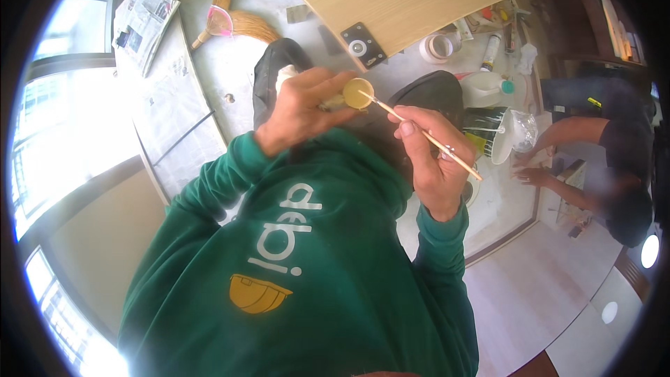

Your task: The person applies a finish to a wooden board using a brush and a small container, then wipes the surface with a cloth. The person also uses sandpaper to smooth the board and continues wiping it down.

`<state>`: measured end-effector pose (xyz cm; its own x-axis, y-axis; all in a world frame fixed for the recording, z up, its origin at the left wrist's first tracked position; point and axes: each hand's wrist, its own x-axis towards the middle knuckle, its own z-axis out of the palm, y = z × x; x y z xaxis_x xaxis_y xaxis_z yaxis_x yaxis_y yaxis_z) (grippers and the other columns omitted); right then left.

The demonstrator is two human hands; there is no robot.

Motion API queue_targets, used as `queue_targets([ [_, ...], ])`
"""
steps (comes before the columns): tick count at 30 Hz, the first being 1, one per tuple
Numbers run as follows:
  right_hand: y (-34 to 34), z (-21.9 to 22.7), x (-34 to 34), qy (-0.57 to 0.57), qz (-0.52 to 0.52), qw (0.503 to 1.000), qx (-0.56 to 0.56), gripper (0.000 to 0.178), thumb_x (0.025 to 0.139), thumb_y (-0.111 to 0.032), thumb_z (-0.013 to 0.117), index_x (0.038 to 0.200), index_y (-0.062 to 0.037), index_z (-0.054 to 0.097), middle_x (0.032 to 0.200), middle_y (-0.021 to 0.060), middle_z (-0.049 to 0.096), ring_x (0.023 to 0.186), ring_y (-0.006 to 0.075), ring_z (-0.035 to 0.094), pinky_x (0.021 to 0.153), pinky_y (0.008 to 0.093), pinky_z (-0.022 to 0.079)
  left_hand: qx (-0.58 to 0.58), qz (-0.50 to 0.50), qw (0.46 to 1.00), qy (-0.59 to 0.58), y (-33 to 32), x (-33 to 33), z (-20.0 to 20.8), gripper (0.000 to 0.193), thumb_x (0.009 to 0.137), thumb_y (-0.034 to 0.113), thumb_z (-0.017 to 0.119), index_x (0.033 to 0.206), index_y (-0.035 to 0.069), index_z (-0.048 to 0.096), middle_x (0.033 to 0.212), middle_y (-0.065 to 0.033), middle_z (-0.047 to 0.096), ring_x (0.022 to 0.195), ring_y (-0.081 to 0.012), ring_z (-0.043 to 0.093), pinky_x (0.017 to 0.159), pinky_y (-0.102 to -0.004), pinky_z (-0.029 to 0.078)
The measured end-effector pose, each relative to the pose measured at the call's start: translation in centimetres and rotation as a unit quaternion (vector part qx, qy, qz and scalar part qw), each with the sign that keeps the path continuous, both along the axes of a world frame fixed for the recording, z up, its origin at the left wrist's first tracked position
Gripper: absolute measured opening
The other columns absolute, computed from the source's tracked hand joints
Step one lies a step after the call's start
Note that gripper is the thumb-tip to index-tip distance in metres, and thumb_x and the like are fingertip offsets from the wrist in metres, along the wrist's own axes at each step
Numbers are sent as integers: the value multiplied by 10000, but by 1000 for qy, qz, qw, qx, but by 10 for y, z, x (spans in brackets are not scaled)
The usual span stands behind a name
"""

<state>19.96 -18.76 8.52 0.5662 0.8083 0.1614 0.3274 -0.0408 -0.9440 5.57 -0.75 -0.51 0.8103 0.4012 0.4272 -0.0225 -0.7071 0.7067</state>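
Right hand [436, 160]: fingers closed in a pinch on slim brush [457, 160] with pale wooden handle, held slantwise. Brush tip reaches the mouth of small round cup [347, 98], yellowish inside, opening turned toward the viewer. Left hand [307, 101]: fingers partly curled, cup held at the fingertips; full grip hidden. Cup sits between the two hands, above the lap. Just beyond: pale wood panel [412, 0], dark metal plate [363, 45] at its near corner. Right of the panel: cartridge tube [491, 52], whitish jug [481, 89] with teal cap, bucket [500, 138] on its side, clear plastic [523, 131] beside its mouth. Farther left: straw broom [252, 26] on floor, newspaper [148, 21] on a pale board. Far right: another person's forearms [569, 136], low near the floor.
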Motion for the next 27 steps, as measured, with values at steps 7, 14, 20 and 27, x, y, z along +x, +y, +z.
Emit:
queue_targets([
  [7, -10, -4, 3, 9, -10, 999, -47, 156, 979, -18, 639, 1083, 49, 733, 948, 137, 752, 772, 150, 696, 661, 275, 544, -10, -7, 1000, 12, -4, 7, -2, 595, 669, 192, 948, 1195, 22, 727, 905, -113, 691, 761, -248, 679, 661, -369, 545],
  [14, -34, -24, -7, 135, -45, 990, 21, 204, 983, -8, 621, 1149, 49, 725, 1038, 159, 755, 810, 158, 697, 731, 266, 565, 13, -18, 1000, 12, -3, 14, 3, 532, 682, 200, 948, 1134, 10, 744, 870, -101, 682, 721, -224, 653, 639, -333, 529],
  [20, -44, -67, -1, 301, -146, 938, 93, 228, 993, -45, 602, 1161, 50, 723, 1056, 164, 759, 862, 180, 706, 755, 276, 548, -98, 39, 993, 47, 2, 8, 9, 482, 717, 135, 934, 1134, -27, 754, 877, -76, 704, 746, -132, 624, 653, -287, 492],
  [27, -10, -128, 8, 340, -233, 905, 100, 247, 999, -116, 632, 1162, 40, 731, 1049, 135, 772, 869, 159, 702, 738, 274, 524, -128, 125, 976, 122, 17, -21, 28, 434, 752, 113, 903, 1139, -23, 759, 897, -62, 697, 781, -116, 625, 685, -259, 490],
])
